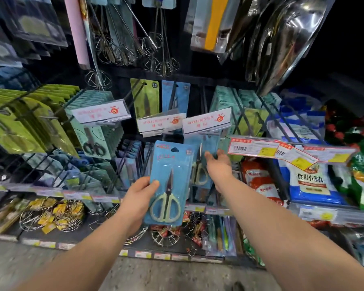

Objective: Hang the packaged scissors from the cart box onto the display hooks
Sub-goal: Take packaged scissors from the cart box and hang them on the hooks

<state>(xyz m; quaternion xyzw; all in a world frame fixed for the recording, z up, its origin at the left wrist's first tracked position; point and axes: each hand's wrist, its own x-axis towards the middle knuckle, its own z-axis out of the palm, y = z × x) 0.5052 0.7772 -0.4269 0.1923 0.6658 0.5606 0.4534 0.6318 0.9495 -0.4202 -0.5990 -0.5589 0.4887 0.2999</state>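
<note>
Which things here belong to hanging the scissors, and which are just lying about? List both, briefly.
Job: blue scissors pack, gripped by the left hand; right hand reaching at the hung scissors packs.
Lying about: wire whisks; green packs; blue-and-white food bags; wire rings.

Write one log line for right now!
left hand: holds scissors pack | right hand: open, by hung packs | scissors pack: not hung yet
</note>
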